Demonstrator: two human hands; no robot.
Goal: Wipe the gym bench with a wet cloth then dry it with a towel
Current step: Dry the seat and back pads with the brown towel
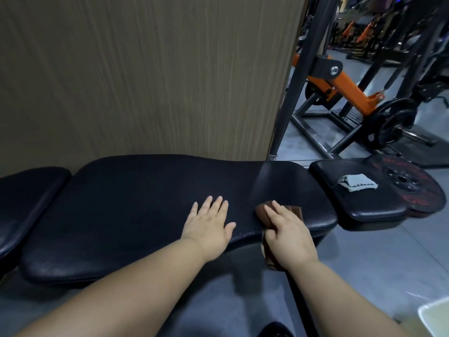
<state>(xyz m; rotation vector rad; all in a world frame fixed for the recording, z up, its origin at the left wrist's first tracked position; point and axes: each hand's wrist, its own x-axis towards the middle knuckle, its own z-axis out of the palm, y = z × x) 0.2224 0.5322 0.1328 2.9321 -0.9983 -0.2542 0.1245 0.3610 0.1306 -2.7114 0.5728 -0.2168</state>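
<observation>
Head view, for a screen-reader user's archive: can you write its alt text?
A right hand presses a brown cloth on a black gym bench while the left hand rests flat beside it. A grey towel lies on the next pad, by a weight plate.

Left hand: I hold it palm down, fingers straight and slightly spread, thumb out to the right.
Right hand: I hold it palm down, fingers straight, angled up-left.
Left forearm, right forearm: bare, stretched forward.
</observation>
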